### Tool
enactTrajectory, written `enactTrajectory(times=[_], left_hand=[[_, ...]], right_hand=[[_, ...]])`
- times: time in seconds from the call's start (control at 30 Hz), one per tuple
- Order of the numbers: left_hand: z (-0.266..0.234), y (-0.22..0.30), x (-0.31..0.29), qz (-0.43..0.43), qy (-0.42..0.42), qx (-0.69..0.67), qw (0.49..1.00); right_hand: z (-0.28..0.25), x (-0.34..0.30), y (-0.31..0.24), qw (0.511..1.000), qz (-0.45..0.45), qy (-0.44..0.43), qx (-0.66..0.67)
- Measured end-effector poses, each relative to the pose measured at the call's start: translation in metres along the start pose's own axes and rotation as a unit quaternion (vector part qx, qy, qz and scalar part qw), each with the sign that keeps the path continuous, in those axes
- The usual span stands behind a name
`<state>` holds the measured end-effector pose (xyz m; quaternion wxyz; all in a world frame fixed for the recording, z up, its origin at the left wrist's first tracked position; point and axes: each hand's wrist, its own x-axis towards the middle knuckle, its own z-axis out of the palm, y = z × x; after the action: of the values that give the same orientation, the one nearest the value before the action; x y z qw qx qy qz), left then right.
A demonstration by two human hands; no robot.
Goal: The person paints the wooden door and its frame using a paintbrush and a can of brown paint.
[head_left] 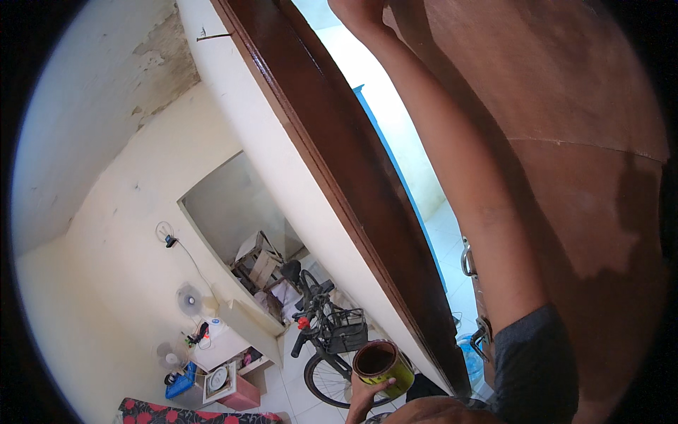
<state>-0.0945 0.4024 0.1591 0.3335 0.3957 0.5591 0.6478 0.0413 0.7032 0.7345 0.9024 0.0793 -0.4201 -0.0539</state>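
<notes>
In my left hand [364, 391], low in the view, is a yellow-green paint can [401, 377], its round mouth tilted toward me. The inside and rim of the can are dark brown. My right arm stretches up across the brown door panel [579, 184]. At the top edge my right hand [361, 10] is mostly cut off, close to the top of the door; its fingers and anything in them are hidden. A glossy dark brown door frame [353, 191] runs diagonally to the left of the arm.
Metal handles [482, 339] stick out from the door's edge. A bicycle [328, 346] with a front basket stands below, beyond the can. Further left are a white cabinet [244, 328], a fan [189, 300] and a blue crate [181, 384]. A nail [214, 36] juts from the wall.
</notes>
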Motion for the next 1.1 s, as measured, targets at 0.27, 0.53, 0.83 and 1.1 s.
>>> enactTrajectory(times=[0.27,0.53,0.83,1.1], left_hand=[[-0.004,0.003,0.002,-0.022,-0.010,0.021,0.999],[0.004,0.003,0.008,-0.026,0.006,-0.034,0.999],[-0.012,0.004,0.008,-0.014,-0.033,-0.030,0.999],[-0.001,0.004,0.004,0.000,0.004,-0.009,1.000]], right_hand=[[-0.034,0.001,-0.018,0.990,0.079,-0.119,-0.013],[-0.003,0.021,-0.001,0.999,0.016,-0.042,0.002],[-0.040,0.026,-0.014,0.956,0.180,-0.230,0.017],[-0.013,0.043,0.000,0.959,0.156,-0.236,0.037]])
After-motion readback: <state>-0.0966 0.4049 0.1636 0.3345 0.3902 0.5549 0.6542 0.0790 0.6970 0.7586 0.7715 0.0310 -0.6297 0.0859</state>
